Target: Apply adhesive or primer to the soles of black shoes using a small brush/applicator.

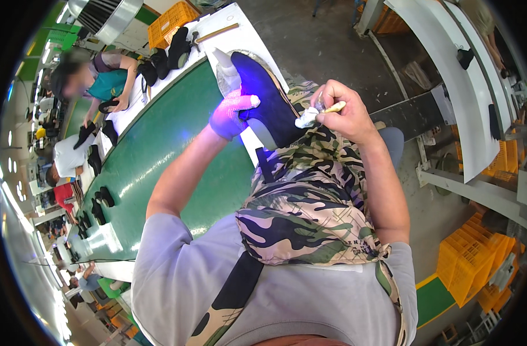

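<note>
My left hand (pixel 234 112), in a pale knit glove, grips a dark shoe (pixel 266 95) lit by violet-blue light. The shoe is tilted over the table edge and my lap, its edge facing my right hand. A pale grey pointed piece (pixel 224 68) shows beside it; I cannot tell whether it belongs to the shoe. Bare and pinched closed, my right hand (pixel 345 114) holds a wad of white cloth (pixel 307 117) and a short yellowish stick (pixel 335 107). The wad sits at the shoe's lower right edge; whether it touches is unclear.
A green conveyor belt (pixel 160 161) runs along my left, carrying several dark shoes (pixel 98 212). Beyond it, a co-worker (pixel 105 81) handles shoes. A hammer (pixel 195 40) and a wooden stick (pixel 217 33) lie on the white tabletop (pixel 246 29). Yellow crates (pixel 465 259) stand at right.
</note>
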Available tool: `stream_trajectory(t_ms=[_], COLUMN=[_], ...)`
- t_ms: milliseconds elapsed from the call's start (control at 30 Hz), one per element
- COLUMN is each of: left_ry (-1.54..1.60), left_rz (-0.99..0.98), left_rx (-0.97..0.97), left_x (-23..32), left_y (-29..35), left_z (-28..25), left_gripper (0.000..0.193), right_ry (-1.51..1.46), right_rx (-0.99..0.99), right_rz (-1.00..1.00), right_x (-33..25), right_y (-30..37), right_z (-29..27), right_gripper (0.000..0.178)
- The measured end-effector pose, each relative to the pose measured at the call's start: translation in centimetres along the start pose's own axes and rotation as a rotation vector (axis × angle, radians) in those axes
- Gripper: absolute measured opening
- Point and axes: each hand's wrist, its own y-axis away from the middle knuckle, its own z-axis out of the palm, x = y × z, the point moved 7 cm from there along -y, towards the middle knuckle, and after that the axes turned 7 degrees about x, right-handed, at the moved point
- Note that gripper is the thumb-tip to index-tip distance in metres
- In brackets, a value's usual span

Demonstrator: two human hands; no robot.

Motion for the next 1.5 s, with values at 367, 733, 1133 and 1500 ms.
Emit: stream_trajectory(t_ms=[367, 733, 1133, 1500], left_ry=[0.178, -0.163, -0.679, -0.533], left_rz=[0.129, 0.346, 0.527, 1.166], left_rx=[0.01, 0.131, 0.094, -0.22], left_x=[0.8, 2.8, 5.4, 23.6], left_y=[0.3, -0.8, -6.0, -9.0], left_z=[1.3, 5.8, 16.3, 47.6], left_gripper=[0.066, 0.06, 0.054, 0.038], right_ry=[-0.337, -0.358, -0.843, -0.893], right_rx=[0.369, 0.665, 0.93, 1.156], right_rz=[0.102, 0.154, 0.089, 0.238], right_x=[3.8, 6.5, 9.2, 21.7], right_y=[0.9, 4.2, 6.9, 13.9], right_z=[-2.6, -6.7, -13.4, -20.4], right_gripper=[0.02, 0.019, 0.014, 0.016])
